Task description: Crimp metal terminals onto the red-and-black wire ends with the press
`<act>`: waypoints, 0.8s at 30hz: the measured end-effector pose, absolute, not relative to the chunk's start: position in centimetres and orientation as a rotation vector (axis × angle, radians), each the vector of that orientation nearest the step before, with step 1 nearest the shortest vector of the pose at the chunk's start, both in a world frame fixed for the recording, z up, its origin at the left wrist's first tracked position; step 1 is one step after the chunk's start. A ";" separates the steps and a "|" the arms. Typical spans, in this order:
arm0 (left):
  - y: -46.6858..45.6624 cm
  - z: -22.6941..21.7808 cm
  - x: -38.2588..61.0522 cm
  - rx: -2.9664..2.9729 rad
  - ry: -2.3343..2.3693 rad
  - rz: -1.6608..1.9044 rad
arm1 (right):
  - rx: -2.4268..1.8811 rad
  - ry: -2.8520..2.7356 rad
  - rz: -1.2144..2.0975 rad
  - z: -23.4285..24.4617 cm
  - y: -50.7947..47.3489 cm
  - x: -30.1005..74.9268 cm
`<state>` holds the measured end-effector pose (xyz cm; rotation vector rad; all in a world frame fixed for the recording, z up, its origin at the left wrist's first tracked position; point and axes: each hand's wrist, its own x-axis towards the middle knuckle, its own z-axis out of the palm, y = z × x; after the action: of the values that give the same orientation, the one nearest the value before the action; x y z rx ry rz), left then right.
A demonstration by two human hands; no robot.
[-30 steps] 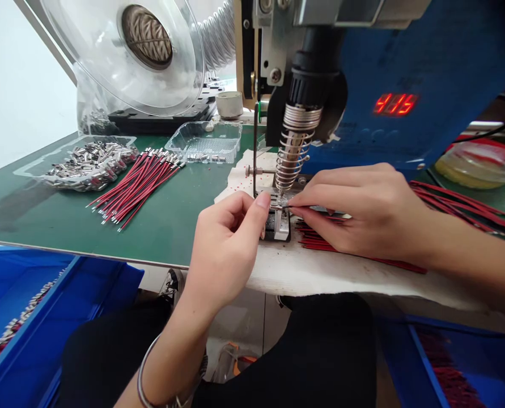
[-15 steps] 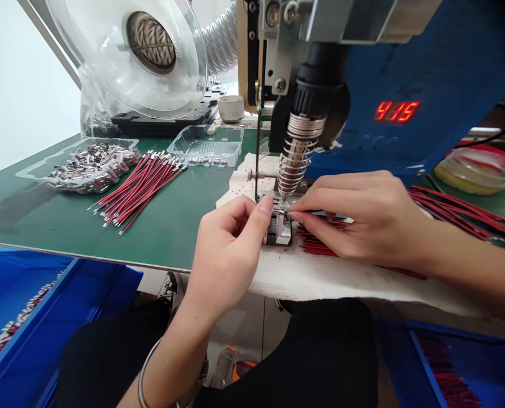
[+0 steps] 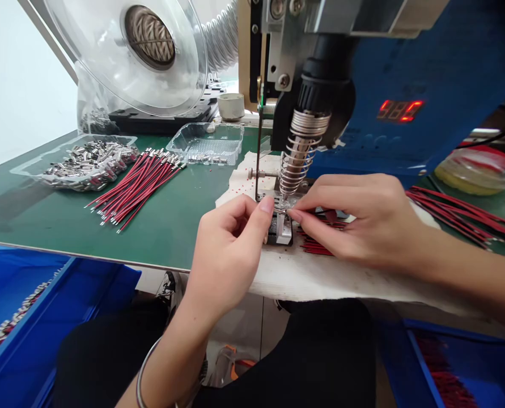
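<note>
My left hand (image 3: 229,252) is closed in a pinch at the left side of a small metal fixture (image 3: 283,231). What lies between its thumb and finger is hidden. From the right, my right hand (image 3: 358,221) pinches the end of a thin red-and-black wire (image 3: 331,215), its fingertips at the fixture's top. Just above the fingertips stands the soldering iron (image 3: 297,153), wrapped in a coil spring, with its tip down at the fixture. A thin feed tube (image 3: 258,147) runs down beside it. More red-and-black wires (image 3: 315,245) lie under my right hand.
On the green table (image 3: 158,241) at left are a tray of metal connectors (image 3: 88,161), a bundle of wires with connectors (image 3: 137,187) and a clear tray (image 3: 205,141). A blue machine (image 3: 405,73) stands behind. Blue bins (image 3: 60,306) sit below.
Both hands stay almost in place at the fixture. The view has shifted slightly, and the red digits on the machine's display read differently.
</note>
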<state>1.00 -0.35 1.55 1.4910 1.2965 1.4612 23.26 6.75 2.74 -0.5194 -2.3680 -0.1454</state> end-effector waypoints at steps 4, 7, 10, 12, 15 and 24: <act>-0.2 1.6 1.1 1.485 1.299 1.460 | -0.548 -2.353 -0.065 2.8 6.4 23.0; -0.2 1.5 1.1 1.487 1.299 1.459 | -0.584 -2.348 -0.020 2.8 6.3 22.8; -0.2 1.5 0.9 1.487 1.305 1.453 | -0.584 -2.351 -0.026 2.8 6.5 22.9; -0.3 1.6 0.9 1.484 1.312 1.450 | -0.560 -2.355 -0.040 2.8 6.6 23.0; -0.4 1.6 0.9 1.486 1.315 1.445 | -0.506 -2.361 -0.061 2.9 6.8 23.1; -0.3 1.7 1.0 1.466 1.327 1.436 | -0.423 -2.353 -0.199 3.0 6.9 23.3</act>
<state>0.99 -0.35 1.66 1.4664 1.3266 1.4360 23.26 6.86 3.01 -0.4228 -2.3529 -0.1990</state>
